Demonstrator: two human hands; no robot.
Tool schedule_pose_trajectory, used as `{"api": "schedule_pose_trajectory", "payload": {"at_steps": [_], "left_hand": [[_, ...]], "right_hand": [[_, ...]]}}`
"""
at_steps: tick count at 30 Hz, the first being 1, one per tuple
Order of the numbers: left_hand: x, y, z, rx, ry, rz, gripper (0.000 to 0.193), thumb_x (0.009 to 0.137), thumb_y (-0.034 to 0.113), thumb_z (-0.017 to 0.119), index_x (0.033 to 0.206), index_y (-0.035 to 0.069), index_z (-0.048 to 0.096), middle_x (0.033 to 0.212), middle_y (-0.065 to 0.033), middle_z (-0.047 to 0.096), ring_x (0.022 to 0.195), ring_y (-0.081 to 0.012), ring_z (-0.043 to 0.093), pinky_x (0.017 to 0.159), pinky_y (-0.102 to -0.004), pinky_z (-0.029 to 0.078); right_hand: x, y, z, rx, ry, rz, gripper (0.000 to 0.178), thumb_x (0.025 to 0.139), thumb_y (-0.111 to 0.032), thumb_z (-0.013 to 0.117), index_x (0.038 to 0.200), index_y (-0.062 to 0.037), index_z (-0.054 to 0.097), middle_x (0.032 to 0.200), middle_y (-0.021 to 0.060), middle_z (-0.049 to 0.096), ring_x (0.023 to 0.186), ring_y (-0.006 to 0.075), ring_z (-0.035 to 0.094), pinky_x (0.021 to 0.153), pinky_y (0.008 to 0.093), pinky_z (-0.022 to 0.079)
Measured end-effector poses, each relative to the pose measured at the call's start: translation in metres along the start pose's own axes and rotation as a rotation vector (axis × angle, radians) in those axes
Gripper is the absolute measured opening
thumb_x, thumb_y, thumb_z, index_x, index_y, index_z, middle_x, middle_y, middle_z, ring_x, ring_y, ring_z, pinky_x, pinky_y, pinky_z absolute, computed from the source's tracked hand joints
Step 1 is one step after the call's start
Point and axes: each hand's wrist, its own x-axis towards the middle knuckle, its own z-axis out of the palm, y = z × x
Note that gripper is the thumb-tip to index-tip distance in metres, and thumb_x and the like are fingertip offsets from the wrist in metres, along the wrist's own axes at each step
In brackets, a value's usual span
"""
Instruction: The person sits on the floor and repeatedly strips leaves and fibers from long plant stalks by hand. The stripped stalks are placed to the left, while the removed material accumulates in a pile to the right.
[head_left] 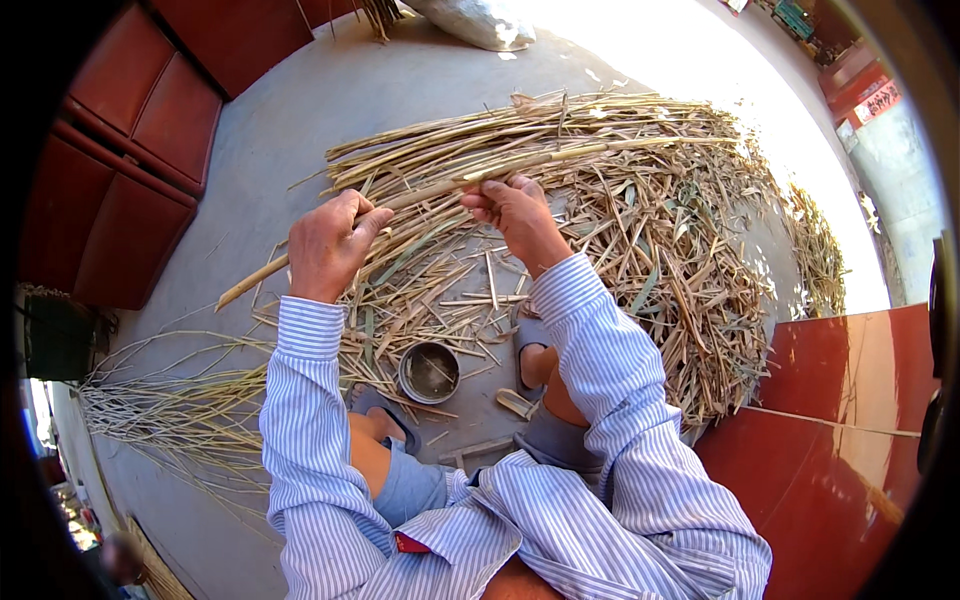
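A long, pale yellow reed stalk [430, 190] runs slantwise from low on the left up to the far right, over a heap of similar stalks. My left hand [330, 245] is wrapped round it near its lower left end. Farther along, the fingers of my right hand [515, 215] are closed in a pinch against the stalk; exactly what lies between the fingertips is partly hidden. Beneath and beyond both hands lies the pile of reed stalks [420, 145], with dry leaves [650, 250] and broken bits spreading to the right.
A round metal bowl [429, 373] stands on the floor between my slippered feet. Thin branching twigs [180, 405] lie at left. Red cabinets [130, 180] line the far left, a red panel [830, 400] the right. A pale sack [475, 22] rests at the back.
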Motion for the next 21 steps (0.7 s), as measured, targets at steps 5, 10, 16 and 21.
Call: {"api": "schedule_pose_trajectory", "payload": {"at_steps": [5, 10, 16, 21], "left_hand": [[0.000, -0.005, 0.005, 0.012, -0.036, 0.046, 0.026, 0.084, 0.033, 0.070, 0.079, 0.008, 0.067, 0.070, -0.0079, 0.065, 0.065, -0.0258, 0.062, 0.059, -0.0382, 0.046], [0.000, 0.001, 0.035, 0.331, 0.167, 0.375, 0.022, 0.079, 0.031, 0.073, 0.080, 0.009, 0.067, 0.073, -0.0052, 0.065, 0.074, -0.0225, 0.062, 0.069, -0.0379, 0.045], [-0.002, 0.013, 0.025, -0.328, 0.273, 0.020, 0.018, 0.081, 0.021, 0.074, 0.083, 0.005, 0.066, 0.071, -0.0088, 0.064, 0.068, -0.0266, 0.060, 0.069, -0.0374, 0.046], [0.006, 0.003, 0.018, 0.108, 0.370, 0.250, 0.027, 0.086, 0.030, 0.070, 0.082, 0.003, 0.064, 0.072, -0.0094, 0.065, 0.073, -0.0273, 0.063, 0.065, -0.0386, 0.047]], "right_hand": [[0.015, -0.004, -0.016, 0.255, -0.010, -0.015, 0.017, 0.097, -0.016, 0.055, 0.107, -0.0033, 0.060, 0.098, 0.0086, 0.069, 0.086, 0.0148, 0.066, 0.071, 0.0268, 0.055], [0.005, 0.011, 0.011, 0.086, -0.131, 0.030, 0.022, 0.096, -0.029, 0.061, 0.102, -0.0073, 0.063, 0.094, 0.0052, 0.071, 0.083, 0.0132, 0.068, 0.068, 0.0248, 0.053], [-0.001, 0.023, 0.022, 0.011, -0.106, 0.092, 0.024, 0.093, -0.031, 0.065, 0.098, -0.0074, 0.065, 0.087, 0.0035, 0.070, 0.076, 0.0118, 0.068, 0.064, 0.0229, 0.051], [-0.008, 0.025, 0.042, -0.015, -0.225, 0.137, 0.028, 0.093, -0.034, 0.065, 0.099, -0.0067, 0.067, 0.089, 0.0051, 0.070, 0.079, 0.0121, 0.067, 0.068, 0.0240, 0.050]]}}
